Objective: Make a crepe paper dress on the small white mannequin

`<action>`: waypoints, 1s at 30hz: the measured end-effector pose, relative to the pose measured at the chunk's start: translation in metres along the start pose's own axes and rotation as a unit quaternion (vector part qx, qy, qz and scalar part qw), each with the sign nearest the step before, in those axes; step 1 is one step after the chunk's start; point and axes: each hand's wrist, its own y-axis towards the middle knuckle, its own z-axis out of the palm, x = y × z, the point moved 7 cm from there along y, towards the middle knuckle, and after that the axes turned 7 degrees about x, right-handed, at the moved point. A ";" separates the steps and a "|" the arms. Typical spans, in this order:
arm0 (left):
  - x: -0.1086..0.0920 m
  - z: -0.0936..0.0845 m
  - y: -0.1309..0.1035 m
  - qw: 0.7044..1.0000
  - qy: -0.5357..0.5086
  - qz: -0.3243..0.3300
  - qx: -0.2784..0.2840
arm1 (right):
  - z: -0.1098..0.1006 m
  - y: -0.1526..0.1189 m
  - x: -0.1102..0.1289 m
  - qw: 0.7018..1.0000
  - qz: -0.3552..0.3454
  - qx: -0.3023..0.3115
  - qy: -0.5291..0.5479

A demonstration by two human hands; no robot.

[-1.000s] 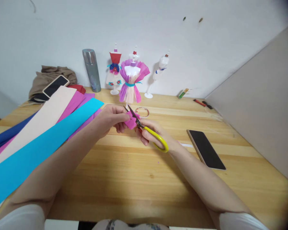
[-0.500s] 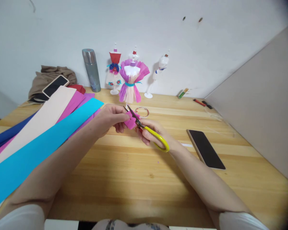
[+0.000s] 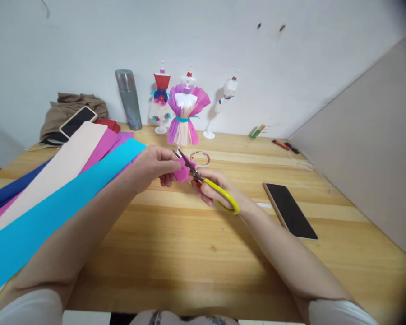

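Scissors (image 3: 208,184), gripped in the right hand (image 3: 212,187), bite into the pink paper (image 3: 182,172) pinched by the left hand (image 3: 152,166) above the table (image 3: 189,243). Step in hand: trimming the piece. Next cut likely requires turning the paper between the blades.

Left hand (image 3: 152,166) pinching pink paper piece (image 3: 182,172), right hand (image 3: 212,186) gripping yellow scissors (image 3: 209,185), wooden table (image 3: 189,243)

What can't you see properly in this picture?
- Pink paper: partly covered by the left hand, shape unclear.
- Scissors: handle partly wrapped by the right hand.
- Small things by the wall: too tiny to name.
- Paper sheets: cut off by the left edge.
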 end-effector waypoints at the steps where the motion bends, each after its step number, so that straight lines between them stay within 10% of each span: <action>1: 0.000 0.000 0.000 1.000 0.000 0.001 -0.001 | 0.000 0.000 0.000 1.000 0.000 0.000 0.001; 30: -0.004 -0.011 -0.001 0.999 0.034 0.013 -0.029 | -0.003 -0.003 -0.003 0.999 0.027 -0.017 0.023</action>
